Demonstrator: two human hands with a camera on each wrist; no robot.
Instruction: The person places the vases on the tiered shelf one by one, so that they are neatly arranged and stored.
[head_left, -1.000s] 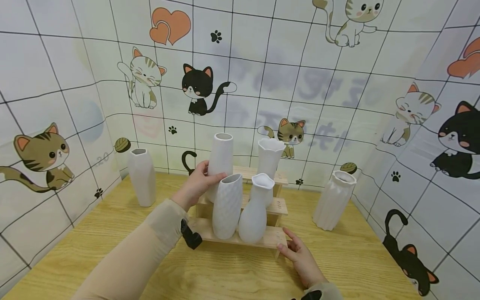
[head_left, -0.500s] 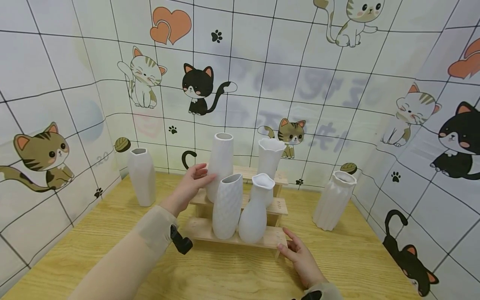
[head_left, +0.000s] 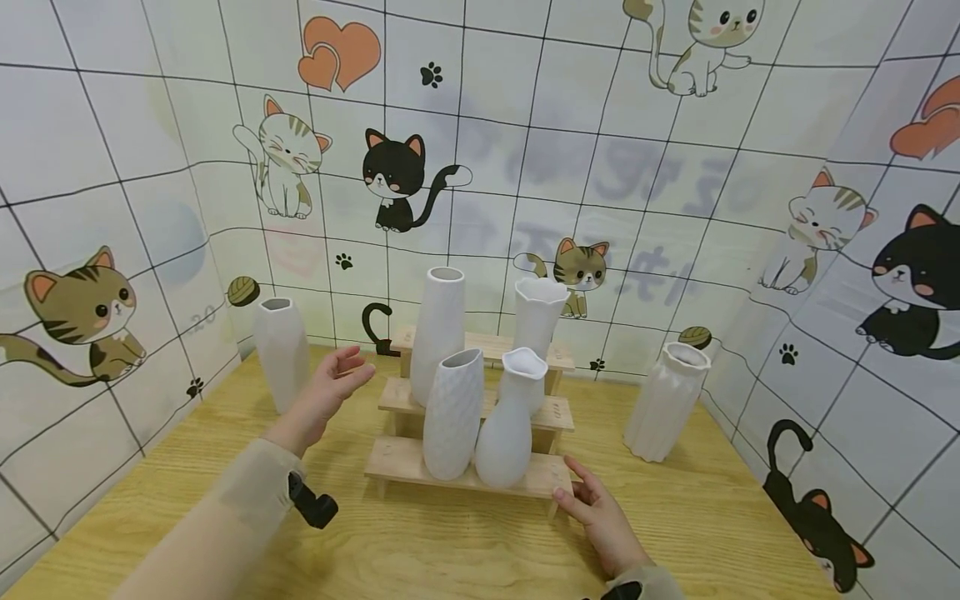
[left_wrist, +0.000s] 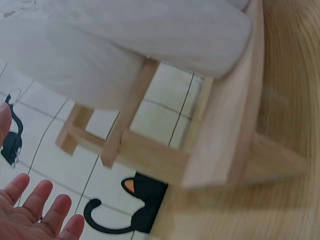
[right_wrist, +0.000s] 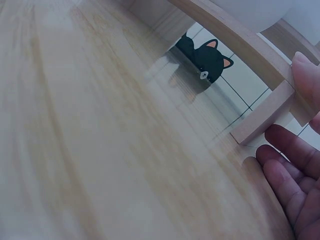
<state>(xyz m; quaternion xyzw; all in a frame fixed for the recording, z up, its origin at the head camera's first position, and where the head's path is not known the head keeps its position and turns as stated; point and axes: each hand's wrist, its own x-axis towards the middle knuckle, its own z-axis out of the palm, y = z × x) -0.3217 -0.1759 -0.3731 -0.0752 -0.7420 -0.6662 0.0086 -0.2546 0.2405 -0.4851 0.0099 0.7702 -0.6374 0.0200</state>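
A three-step wooden display stand (head_left: 390, 457) holds several white vases. On its lowest step stand a textured vase (head_left: 453, 421) and a round-bellied vase (head_left: 504, 442). Behind them are a tall plain vase (head_left: 441, 329) at the left and a scalloped-rim vase (head_left: 536, 308) at the right, whose lower part is partly hidden. My left hand (head_left: 322, 400) is in the air left of the stand, fingers extended, holding nothing; it partly covers a faceted white vase (head_left: 281, 346) on the table. With thumb and fingers, my right hand (head_left: 600, 517) grips the lowest step's right end.
A pleated white vase (head_left: 666, 404) stands on the wood-grain table (head_left: 465, 554) to the right of the stand. A white cloth backdrop (head_left: 480, 183) printed with grid lines and cartoon cats surrounds the table at the back and both sides.
My left hand has let go of the tall plain vase and moved left, away from the stand. My right hand stays at the stand's right end.
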